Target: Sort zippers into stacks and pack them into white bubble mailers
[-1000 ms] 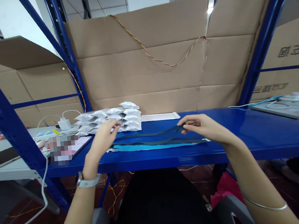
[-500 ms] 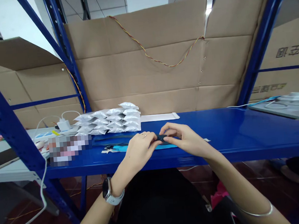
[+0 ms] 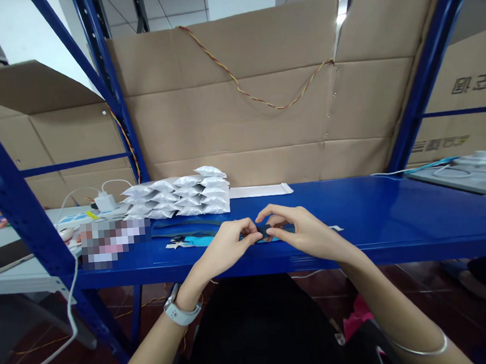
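Observation:
Between my two hands is a small dark piece (image 3: 263,231), flat and strip-like; the fingers cover much of it, so its exact kind is hidden. My left hand (image 3: 228,242) pinches its left end between thumb and fingers. On its right end, my right hand (image 3: 308,227) closes thumb and fingertips. Directly below the hands, a bright blue strip (image 3: 198,241) with pale ends lies along the shelf, partly covered by them. Dark flat strips (image 3: 183,230) rest just behind it on the left.
Stacked white packets (image 3: 185,196) stand at the back left, with a long white flat packet (image 3: 260,190) beside them. The blue shelf (image 3: 375,211) runs to the right. A white plug (image 3: 105,202), cables and a phone (image 3: 13,255) lie left. Cardboard (image 3: 230,121) closes the back.
My left hand has turned at the wrist, and its fingers have shifted slightly down on the dark piece. The right hand stays nearly in place, with more of the piece showing.

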A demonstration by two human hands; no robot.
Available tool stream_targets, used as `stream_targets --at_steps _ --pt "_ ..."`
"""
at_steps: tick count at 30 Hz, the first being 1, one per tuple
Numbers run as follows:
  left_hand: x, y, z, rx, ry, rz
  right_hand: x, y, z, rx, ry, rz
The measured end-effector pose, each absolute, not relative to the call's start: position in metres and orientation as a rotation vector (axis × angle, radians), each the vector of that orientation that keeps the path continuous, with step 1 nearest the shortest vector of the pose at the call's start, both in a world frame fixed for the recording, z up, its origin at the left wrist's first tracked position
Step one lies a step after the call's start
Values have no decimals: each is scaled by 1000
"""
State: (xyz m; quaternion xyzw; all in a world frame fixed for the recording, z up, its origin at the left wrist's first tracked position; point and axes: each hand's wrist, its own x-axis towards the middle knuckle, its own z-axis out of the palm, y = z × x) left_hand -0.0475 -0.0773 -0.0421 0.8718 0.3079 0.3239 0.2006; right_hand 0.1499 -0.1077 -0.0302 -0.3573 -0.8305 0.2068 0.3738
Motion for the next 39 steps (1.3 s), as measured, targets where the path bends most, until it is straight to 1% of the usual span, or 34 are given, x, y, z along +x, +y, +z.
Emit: stream_targets --at_steps 7,12,23,34,39 --pt "-43 -79 -45 2374 939 1033 148 -106 -31 -899 -2069 554" --pt "-43 -79 -45 2295 869 1190 147 -106 -31 -896 -2044 587" --pt "-41 -87 -34 2411 805 1126 154 -116 -24 -933 -2038 561" --pt "-91 -57 -21 2513 1098 1238 207 -124 -5 -1029 -1719 371" --pt "-130 -44 -12 2537 1278 1300 238 -125 -1 -1026 -1461 288"
